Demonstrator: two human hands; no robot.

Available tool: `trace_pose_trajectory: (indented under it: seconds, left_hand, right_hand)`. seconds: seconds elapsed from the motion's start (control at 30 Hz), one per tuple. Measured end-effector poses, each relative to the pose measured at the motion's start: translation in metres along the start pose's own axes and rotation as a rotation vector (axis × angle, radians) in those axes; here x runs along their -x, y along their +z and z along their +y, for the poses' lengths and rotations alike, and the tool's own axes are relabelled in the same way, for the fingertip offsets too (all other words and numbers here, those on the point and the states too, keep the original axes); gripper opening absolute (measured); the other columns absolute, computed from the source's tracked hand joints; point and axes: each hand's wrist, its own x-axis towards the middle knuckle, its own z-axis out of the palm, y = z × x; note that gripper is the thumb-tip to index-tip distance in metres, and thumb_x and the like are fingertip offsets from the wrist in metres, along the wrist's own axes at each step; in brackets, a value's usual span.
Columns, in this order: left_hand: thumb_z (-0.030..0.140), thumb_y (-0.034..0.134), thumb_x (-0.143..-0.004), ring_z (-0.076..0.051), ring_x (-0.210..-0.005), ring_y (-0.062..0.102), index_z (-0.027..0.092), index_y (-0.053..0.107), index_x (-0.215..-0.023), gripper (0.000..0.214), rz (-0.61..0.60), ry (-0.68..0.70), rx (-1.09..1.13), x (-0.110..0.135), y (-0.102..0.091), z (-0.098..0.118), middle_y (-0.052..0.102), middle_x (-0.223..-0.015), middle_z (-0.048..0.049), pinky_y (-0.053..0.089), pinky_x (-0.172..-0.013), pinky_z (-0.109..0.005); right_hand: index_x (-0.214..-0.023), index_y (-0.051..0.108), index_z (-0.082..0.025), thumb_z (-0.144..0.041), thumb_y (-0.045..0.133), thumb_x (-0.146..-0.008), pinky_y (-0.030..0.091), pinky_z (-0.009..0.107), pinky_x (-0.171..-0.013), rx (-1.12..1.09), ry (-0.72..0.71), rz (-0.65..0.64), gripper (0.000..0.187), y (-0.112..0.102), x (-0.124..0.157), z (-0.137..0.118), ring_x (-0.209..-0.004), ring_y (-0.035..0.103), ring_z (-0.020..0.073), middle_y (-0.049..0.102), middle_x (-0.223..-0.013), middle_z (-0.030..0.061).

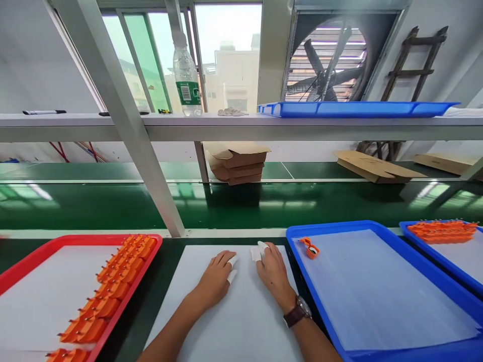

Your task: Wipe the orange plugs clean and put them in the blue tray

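My left hand (218,274) lies palm down on a white sheet (241,327), its fingers loosely curved and nothing visible in them. White finger coverings wrap its thumb and a fingertip. To its right rests my right hand (272,266), also palm down with fingers apart, white coverings on its thumb and a finger. A dark-strapped watch (298,311) is on the right wrist. Beyond that hand, a small orange plastic part (311,249) with a dark round centre lies in a blue tray (332,229) lined with white paper.
On the left, a red tray (90,239) holds rows of orange parts (113,289). Another blue tray (411,232) with orange parts (443,231) stands far right. A green conveyor belt (241,211) runs behind. The shelf (226,128) above carries a plastic bottle (187,80) and a blue tray.
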Motion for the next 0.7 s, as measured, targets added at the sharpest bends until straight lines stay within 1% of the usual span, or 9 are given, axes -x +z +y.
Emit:
trace_pose_trajectory:
  seconds: [0.13,0.2,0.3,0.37,0.43,0.5,0.57,0.63,0.7]
  left_hand:
    - [0.015,0.042,-0.092,-0.031,-0.136,0.043,0.023,0.063,-0.111,0.029,-0.041,-0.015,-0.028,0.002,-0.004,-0.001,0.052,-0.143,-0.0072,0.045,-0.105,-0.056]
    - [0.016,0.042,-0.092,-0.031,-0.136,0.042,0.023,0.063,-0.113,0.03,-0.05,-0.025,-0.023,0.002,-0.006,0.0,0.051,-0.144,-0.0074,0.044,-0.105,-0.055]
    - [0.017,0.042,-0.093,-0.03,-0.137,0.041,0.022,0.063,-0.113,0.03,-0.076,-0.039,-0.007,0.002,-0.007,0.0,0.05,-0.145,-0.0077,0.042,-0.107,-0.055]
    - [0.018,0.043,-0.092,-0.031,-0.138,0.04,0.021,0.065,-0.109,0.028,-0.086,-0.054,0.015,0.003,-0.007,-0.001,0.05,-0.146,-0.0076,0.041,-0.108,-0.054]
    - [0.018,0.044,-0.09,-0.031,-0.138,0.04,0.021,0.066,-0.104,0.026,-0.083,-0.07,0.05,0.003,-0.006,-0.004,0.05,-0.146,-0.0077,0.04,-0.109,-0.054]
    - [0.017,0.046,-0.088,-0.032,-0.138,0.04,0.021,0.067,-0.103,0.026,-0.077,-0.078,0.083,0.004,-0.005,-0.007,0.051,-0.145,-0.0078,0.039,-0.109,-0.054]
    - [0.015,0.049,-0.084,-0.032,-0.138,0.041,0.022,0.067,-0.102,0.026,-0.07,-0.084,0.104,0.004,-0.004,-0.009,0.053,-0.144,-0.0082,0.038,-0.11,-0.054]
    - [0.012,0.051,-0.079,-0.033,-0.137,0.043,0.021,0.068,-0.098,0.027,-0.064,-0.088,0.111,0.003,-0.004,-0.01,0.055,-0.141,-0.0099,0.038,-0.11,-0.054]
    - [0.009,0.052,-0.074,-0.035,-0.133,0.047,0.021,0.068,-0.09,0.026,-0.038,-0.091,0.123,0.002,-0.006,-0.008,0.059,-0.137,-0.0117,0.041,-0.107,-0.055]
  right_hand:
    - [-0.118,0.059,-0.019,-0.018,0.053,-0.082,0.043,0.046,-0.095,0.046,-0.014,-0.08,0.037,0.0,0.001,-0.004,-0.113,0.053,0.0316,0.06,-0.121,0.0127]
    - [-0.12,0.06,-0.019,-0.021,0.055,-0.083,0.043,0.047,-0.096,0.065,-0.009,-0.102,0.037,0.001,0.001,-0.004,-0.114,0.052,0.033,0.06,-0.122,0.0134]
    - [-0.125,0.057,-0.015,-0.028,0.059,-0.085,0.041,0.048,-0.099,0.079,0.006,-0.116,0.042,0.001,0.001,-0.007,-0.117,0.051,0.0342,0.058,-0.125,0.0151]
    - [-0.126,0.056,-0.014,-0.03,0.062,-0.084,0.04,0.048,-0.1,0.083,0.015,-0.117,0.046,-0.001,0.001,-0.012,-0.119,0.05,0.0344,0.058,-0.126,0.0155]
    - [-0.125,0.057,-0.014,-0.031,0.063,-0.083,0.04,0.047,-0.101,0.084,0.018,-0.107,0.046,-0.007,0.002,-0.019,-0.12,0.05,0.0341,0.057,-0.127,0.0155]
    - [-0.121,0.058,-0.015,-0.029,0.061,-0.084,0.04,0.047,-0.101,0.086,0.012,-0.087,0.04,-0.016,0.004,-0.025,-0.121,0.049,0.033,0.057,-0.128,0.0149]
    - [-0.117,0.059,-0.016,-0.022,0.057,-0.082,0.04,0.046,-0.102,0.109,0.003,-0.058,0.036,-0.031,0.004,-0.027,-0.122,0.049,0.0317,0.057,-0.129,0.0141]
    - [-0.119,0.058,-0.016,-0.015,0.055,-0.078,0.039,0.045,-0.103,0.163,0.005,-0.029,0.041,-0.049,0.002,-0.02,-0.123,0.047,0.0301,0.056,-0.131,0.0127]
    - [-0.126,0.054,-0.016,-0.013,0.054,-0.077,0.036,0.043,-0.106,0.228,0.041,0.002,0.048,-0.07,-0.002,-0.004,-0.126,0.045,0.0284,0.055,-0.134,0.0119]
